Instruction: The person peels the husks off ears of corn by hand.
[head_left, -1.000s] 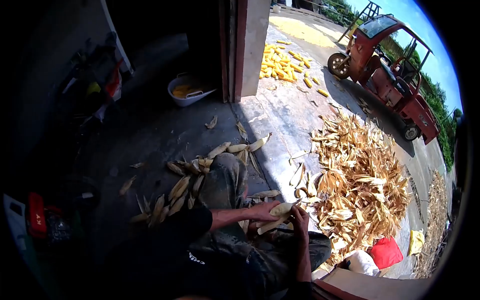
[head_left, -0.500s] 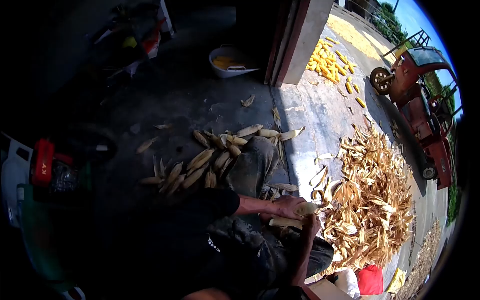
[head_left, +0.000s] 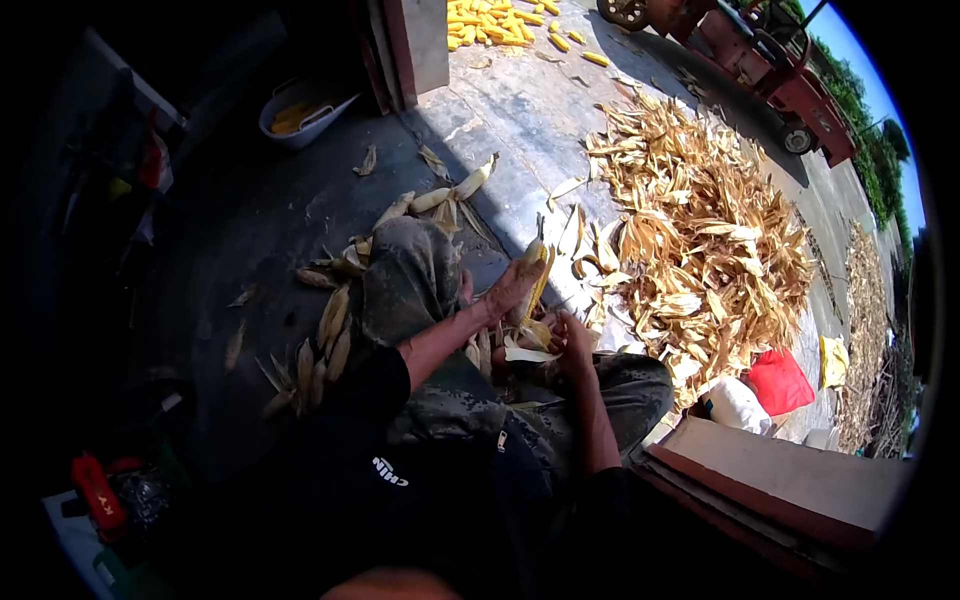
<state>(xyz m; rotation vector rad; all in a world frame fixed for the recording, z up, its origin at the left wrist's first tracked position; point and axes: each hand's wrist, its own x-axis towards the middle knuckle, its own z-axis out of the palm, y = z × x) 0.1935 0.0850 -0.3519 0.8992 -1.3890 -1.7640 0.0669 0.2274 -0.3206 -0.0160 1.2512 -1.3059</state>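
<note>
My left hand (head_left: 510, 290) is wrapped round a corn ear (head_left: 537, 278), which stands nearly upright with its tip up. Yellow kernels show along its right side, and pale husk covers the rest. Just below and right of it, my right hand (head_left: 572, 340) is closed beside loose pale husk (head_left: 530, 353) at the ear's lower end; whether its fingers grip the husk is too small to make out. Several unhusked ears (head_left: 335, 325) lie on the floor left of my knee, and more (head_left: 470, 182) lie beyond it.
A large heap of dry husks (head_left: 700, 240) spreads to the right. A white basin (head_left: 300, 115) holds yellow ears. Bare yellow ears (head_left: 490, 22) lie past the door post (head_left: 425, 45). A red three-wheeler (head_left: 740, 60), a red bag (head_left: 780, 382) and a white bag (head_left: 735, 405) are outside.
The ear has turned from lying sideways to nearly upright, and yellow kernels now show. My right hand has dropped below it. The view has shifted.
</note>
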